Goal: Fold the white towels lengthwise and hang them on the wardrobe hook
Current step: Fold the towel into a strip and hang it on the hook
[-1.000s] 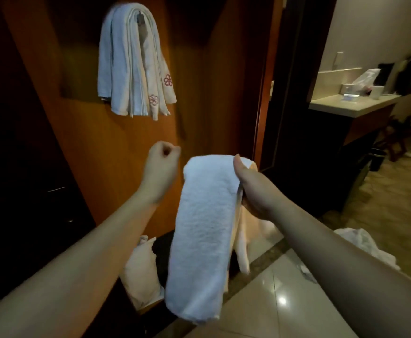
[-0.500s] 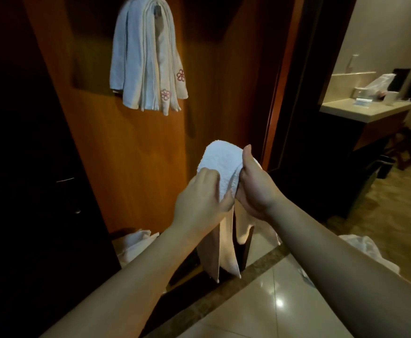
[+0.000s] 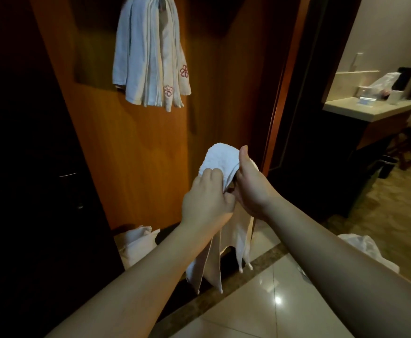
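At the far left stands a dark cabinet door [image 3: 40,191]. Beside it, low on the floor at the foot of the wardrobe panel [image 3: 131,154], lies a crumpled heap of white cloth [image 3: 136,242]. High on the panel a bundle of hung towels [image 3: 148,59] drapes from the hook [image 3: 161,2], two of them showing red embroidered flowers near their lower ends.

In the middle, the left hand [image 3: 206,203] grips the folded towel [image 3: 220,161] from the left, its fingers [image 3: 210,174] curled over the near face of the cloth just below the rounded top fold. The right hand [image 3: 252,189] clamps the same towel from the right, thumb upright along the fold's right edge and the remaining fingers hidden behind the cloth. The two hands touch at the thumbs. The towel's fold rises above both hands, and its loose ends hang below the wrists, clear of the tiled floor [image 3: 260,301].

To the right, a white plastic bag [image 3: 365,247] lies on the floor beyond the right forearm. Further right, a pale surface [image 3: 360,111] carries small items along its back edge, too blurred to identify.
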